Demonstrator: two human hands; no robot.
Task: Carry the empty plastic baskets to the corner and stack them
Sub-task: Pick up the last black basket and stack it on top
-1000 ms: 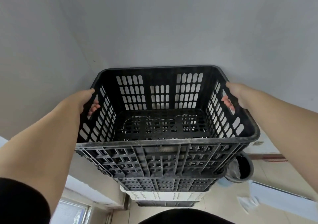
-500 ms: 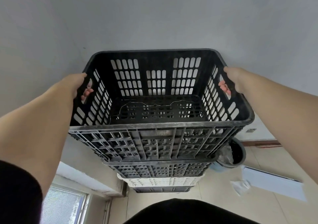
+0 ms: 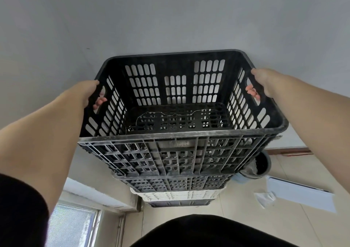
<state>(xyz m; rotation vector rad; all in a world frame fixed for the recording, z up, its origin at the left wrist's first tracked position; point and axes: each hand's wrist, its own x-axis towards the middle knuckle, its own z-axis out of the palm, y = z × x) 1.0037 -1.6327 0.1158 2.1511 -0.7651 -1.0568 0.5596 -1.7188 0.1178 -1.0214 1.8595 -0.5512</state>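
Note:
An empty black slatted plastic basket (image 3: 178, 133) is held in front of me against the grey wall corner. My left hand (image 3: 89, 93) grips its left handle slot, fingertips showing inside the wall. My right hand (image 3: 262, 83) grips the right handle slot in the same way. Directly beneath it stands a stack: another black basket (image 3: 176, 184), then a white basket (image 3: 178, 195), then a dark one (image 3: 178, 203) at the bottom. Whether the held basket touches the black one below, I cannot tell.
A dark bucket (image 3: 262, 166) stands on the floor right of the stack, with a pale blue item beside it. A white flat panel (image 3: 301, 195) and crumpled paper (image 3: 265, 198) lie on the beige floor at right. A window (image 3: 70, 226) is at lower left.
The basket sits higher in view than one second ago and almost where it was half a second ago. Both hands keep the same grip on the handles.

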